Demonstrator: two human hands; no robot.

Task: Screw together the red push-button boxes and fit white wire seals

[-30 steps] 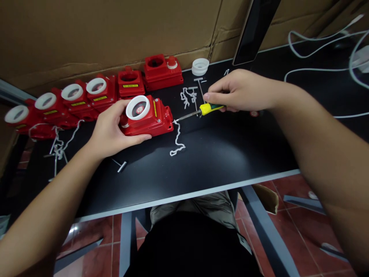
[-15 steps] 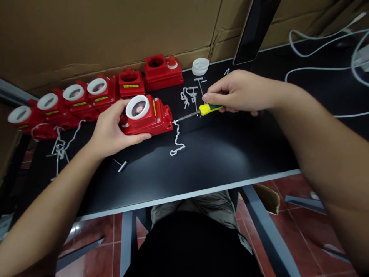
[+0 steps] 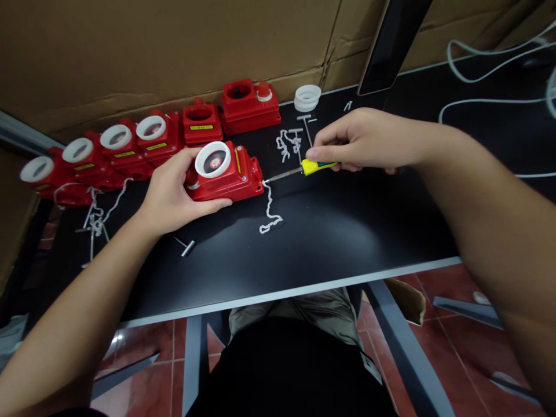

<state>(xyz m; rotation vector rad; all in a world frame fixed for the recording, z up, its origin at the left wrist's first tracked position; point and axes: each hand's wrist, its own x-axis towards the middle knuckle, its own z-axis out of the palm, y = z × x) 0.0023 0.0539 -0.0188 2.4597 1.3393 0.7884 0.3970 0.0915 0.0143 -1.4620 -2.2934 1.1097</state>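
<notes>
My left hand [image 3: 171, 191] is wrapped round a red box [image 3: 234, 179] with a white ring on top, tilted over the black table. In my right hand [image 3: 360, 142] is a screwdriver [image 3: 310, 167] with a yellow and green handle, gripped between thumb and fingers. Its metal shaft points left, and the tip meets the box's right end, where a white chain [image 3: 270, 208] hangs down onto the table. Whether the tip sits on a screw is too small to tell.
Several red boxes [image 3: 158, 139] line the back of the black table [image 3: 321, 231], against cardboard. White rings [image 3: 307, 98], T-shaped metal rods [image 3: 188, 248] and chains lie about. A dark upright panel [image 3: 386, 52] and white cables [image 3: 490, 101] are at the back right.
The whole view has shifted slightly, so the table things appear a little further right. Both hands keep their holds, with the screwdriver tip still at the box's end.
</notes>
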